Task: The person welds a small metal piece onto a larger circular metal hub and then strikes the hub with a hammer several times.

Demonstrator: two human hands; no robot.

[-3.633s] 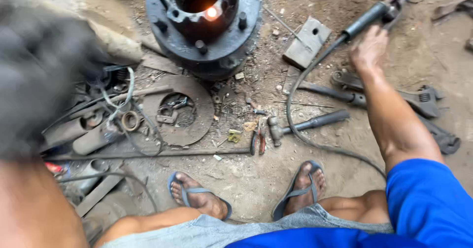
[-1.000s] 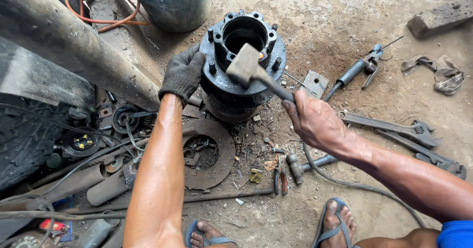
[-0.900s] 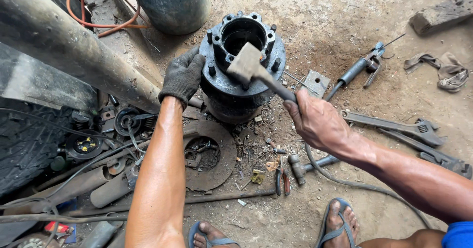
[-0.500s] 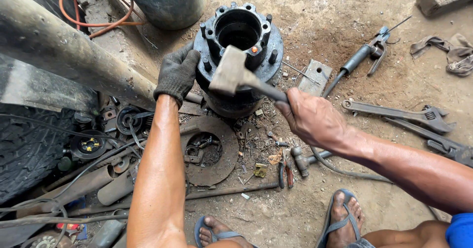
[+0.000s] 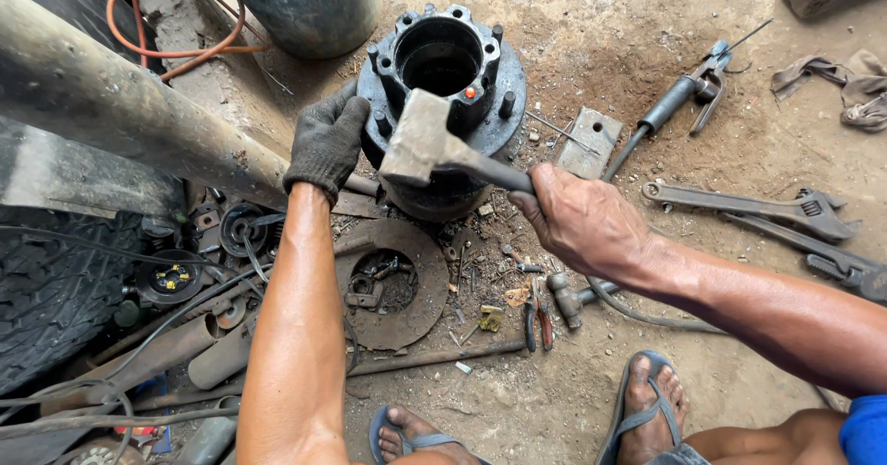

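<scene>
We are starting at the far left, where a tyre (image 5: pixel 55 308) is sitting in the corner and a thick rusty pipe (image 5: pixel 129 114) is slanting across above it, an orange hose (image 5: pixel 166 44) looping behind. Below the pipe, small round parts and cables (image 5: pixel 176 275) are lying in a heap on the dirt.

Moving in, we are seeing our left hand (image 5: pixel 325 143), in a dark work glove, pressing against the left flank of the wheel hub (image 5: pixel 443 104), its fingers spread and curled onto the hub's edge rather than closing around anything. Under that forearm a rusty disc (image 5: pixel 388 285) is lying flat on the ground, just in front of the hub.

At centre, the hub is standing upright on the dirt, open bore facing up, studs ringing its top, a dark cylinder (image 5: pixel 309 3) standing behind it. The hammer (image 5: pixel 425 146) is hanging over the hub's near rim, its blocky head tilted; whether it is touching the metal, we cannot tell.

Our right hand (image 5: pixel 582 220), bare, is wrapping its fingers tightly around the hammer's handle, well back from the head.

Sliding right, a small metal plate (image 5: pixel 591 141) is lying just beside the hub, pliers (image 5: pixel 538 312) below it, then a grease gun (image 5: pixel 679 100), two big wrenches (image 5: pixel 748 201) and a rag (image 5: pixel 841 77) at the far edge. Our sandalled feet (image 5: pixel 647 405) are planted at the bottom.
</scene>
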